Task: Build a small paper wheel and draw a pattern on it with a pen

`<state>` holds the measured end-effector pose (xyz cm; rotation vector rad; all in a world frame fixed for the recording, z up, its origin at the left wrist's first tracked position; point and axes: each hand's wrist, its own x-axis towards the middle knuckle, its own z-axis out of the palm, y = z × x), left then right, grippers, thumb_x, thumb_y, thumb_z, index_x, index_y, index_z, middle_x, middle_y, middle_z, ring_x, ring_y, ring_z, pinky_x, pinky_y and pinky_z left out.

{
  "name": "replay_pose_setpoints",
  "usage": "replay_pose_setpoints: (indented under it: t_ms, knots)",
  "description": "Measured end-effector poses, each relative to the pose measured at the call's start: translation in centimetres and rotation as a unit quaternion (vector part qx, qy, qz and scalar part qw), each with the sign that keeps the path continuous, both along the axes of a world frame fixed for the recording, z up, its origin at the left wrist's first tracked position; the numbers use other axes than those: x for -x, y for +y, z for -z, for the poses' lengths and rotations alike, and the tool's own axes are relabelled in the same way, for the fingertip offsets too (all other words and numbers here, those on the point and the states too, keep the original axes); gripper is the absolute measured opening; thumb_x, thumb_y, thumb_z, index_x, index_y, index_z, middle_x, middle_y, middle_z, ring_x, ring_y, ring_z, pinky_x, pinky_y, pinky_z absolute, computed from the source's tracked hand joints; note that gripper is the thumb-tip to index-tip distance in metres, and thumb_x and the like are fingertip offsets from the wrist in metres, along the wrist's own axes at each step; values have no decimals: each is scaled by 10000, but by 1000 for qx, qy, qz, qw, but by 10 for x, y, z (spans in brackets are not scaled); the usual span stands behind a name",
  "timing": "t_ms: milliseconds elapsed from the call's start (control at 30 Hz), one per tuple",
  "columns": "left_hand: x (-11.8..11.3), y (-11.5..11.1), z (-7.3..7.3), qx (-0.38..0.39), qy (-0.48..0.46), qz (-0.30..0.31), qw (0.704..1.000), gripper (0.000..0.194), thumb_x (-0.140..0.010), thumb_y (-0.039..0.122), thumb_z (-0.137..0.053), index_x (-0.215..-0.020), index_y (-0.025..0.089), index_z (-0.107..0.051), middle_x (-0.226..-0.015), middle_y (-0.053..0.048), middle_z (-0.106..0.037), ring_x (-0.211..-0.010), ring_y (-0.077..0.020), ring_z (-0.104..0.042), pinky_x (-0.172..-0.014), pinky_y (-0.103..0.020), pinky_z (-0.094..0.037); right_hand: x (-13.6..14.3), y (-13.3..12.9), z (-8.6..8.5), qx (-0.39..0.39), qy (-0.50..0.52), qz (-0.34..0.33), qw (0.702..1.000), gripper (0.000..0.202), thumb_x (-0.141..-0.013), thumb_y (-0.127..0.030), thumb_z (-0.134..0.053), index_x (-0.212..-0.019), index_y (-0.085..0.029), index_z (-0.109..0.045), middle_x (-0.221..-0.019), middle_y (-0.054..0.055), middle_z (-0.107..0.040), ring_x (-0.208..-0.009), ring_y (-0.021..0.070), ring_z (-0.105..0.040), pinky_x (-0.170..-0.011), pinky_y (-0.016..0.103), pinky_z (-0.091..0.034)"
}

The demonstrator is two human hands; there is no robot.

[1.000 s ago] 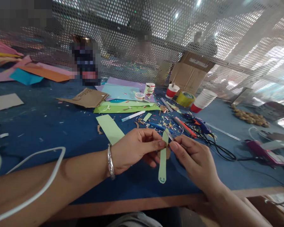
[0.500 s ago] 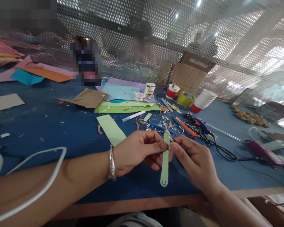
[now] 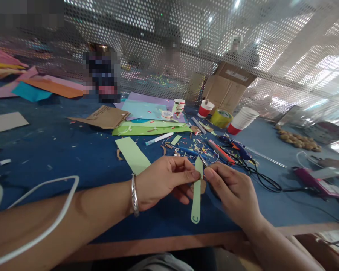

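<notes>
Here my left hand [image 3: 165,178] pinches a long, pale-green paper strip [image 3: 196,199], and just beside that hand my right hand [image 3: 234,190] clamps a slim, silvery metal tool [image 3: 203,162]!

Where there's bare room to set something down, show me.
Left: mostly bare tabletop between white sheet and wide green strip. Right: between right hand, black cable and table's front edge. Crowded: from white marker to glue gun, amid scraps.
</notes>
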<state>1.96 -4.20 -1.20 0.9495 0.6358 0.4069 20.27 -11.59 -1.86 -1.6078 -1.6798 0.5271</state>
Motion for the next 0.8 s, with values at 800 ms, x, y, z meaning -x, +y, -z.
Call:
replay_pose_setpoints:
  t_ms: [800]
  knots:
    - [14, 33, 2, -354, 113, -115, 921, 198, -877, 322, -691, -999, 169, -660, -804, -9, -712, -537, -73, -556, -448, -167, -429, -9, -8, 12, 95, -243, -2, 965, 443, -970, -607, -470, -742, -229, -508, -593, -35, -526, -521, 120, -441, -538, 276, -284]
